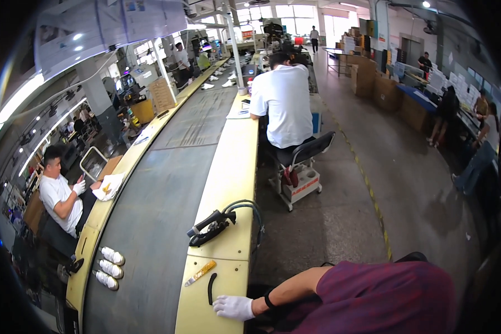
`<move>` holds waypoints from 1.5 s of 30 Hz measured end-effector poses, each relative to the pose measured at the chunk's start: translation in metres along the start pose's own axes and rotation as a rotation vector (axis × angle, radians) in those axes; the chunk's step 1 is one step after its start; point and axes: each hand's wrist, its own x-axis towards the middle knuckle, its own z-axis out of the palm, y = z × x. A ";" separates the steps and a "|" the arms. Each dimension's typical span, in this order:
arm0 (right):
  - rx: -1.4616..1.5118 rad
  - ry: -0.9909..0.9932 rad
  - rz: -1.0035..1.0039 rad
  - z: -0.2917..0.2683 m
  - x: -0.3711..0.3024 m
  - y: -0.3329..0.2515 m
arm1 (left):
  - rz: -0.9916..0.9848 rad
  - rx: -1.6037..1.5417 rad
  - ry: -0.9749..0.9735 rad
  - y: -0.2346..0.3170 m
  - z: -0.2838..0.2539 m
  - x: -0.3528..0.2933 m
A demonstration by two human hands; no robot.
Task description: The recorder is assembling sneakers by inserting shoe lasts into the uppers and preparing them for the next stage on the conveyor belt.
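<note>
My right hand [234, 307], in a white glove, lies palm down on the pale yellow bench edge [217, 256], fingers laid on the surface. A dark band circles the wrist, and a red plaid sleeve covers the upper arm. By the fingertips lies a curved black strip [210, 288]; whether they touch it I cannot tell. Beyond is a slim tool [201, 273] with a yellow handle and a pale tip. A black hand-held device [212, 227] with hoses rests farther up the bench. My left hand is out of sight.
Three white shoes [111, 269] sit on the grey conveyor belt [161, 189] to the left. Ahead, a person in white [286, 103] sits on a chair at the bench. Another person [64, 197] sits across the belt. A yellow-black floor line [367, 189] runs along the right.
</note>
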 end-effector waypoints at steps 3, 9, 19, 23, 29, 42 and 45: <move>0.000 0.054 0.018 -0.011 0.000 0.000 | -0.171 -0.177 -0.111 0.043 -0.063 0.028; 0.002 0.012 0.023 -0.008 -0.001 -0.001 | -0.244 -0.130 -0.118 0.040 -0.056 0.021; 0.100 -0.105 0.146 0.001 -0.006 0.002 | -0.102 0.071 0.076 0.030 -0.035 0.008; 0.032 -0.072 0.085 0.001 -0.004 -0.003 | -0.212 -0.041 -0.086 0.030 -0.049 0.010; 0.010 0.082 0.024 0.003 -0.004 0.005 | -0.148 0.039 0.154 0.031 -0.022 0.018; 0.001 0.076 -0.016 -0.002 0.006 -0.011 | -0.188 0.095 0.013 0.033 -0.059 0.013; 0.055 -0.175 0.075 -0.004 0.011 -0.017 | -0.198 -0.056 0.027 0.002 -0.020 -0.012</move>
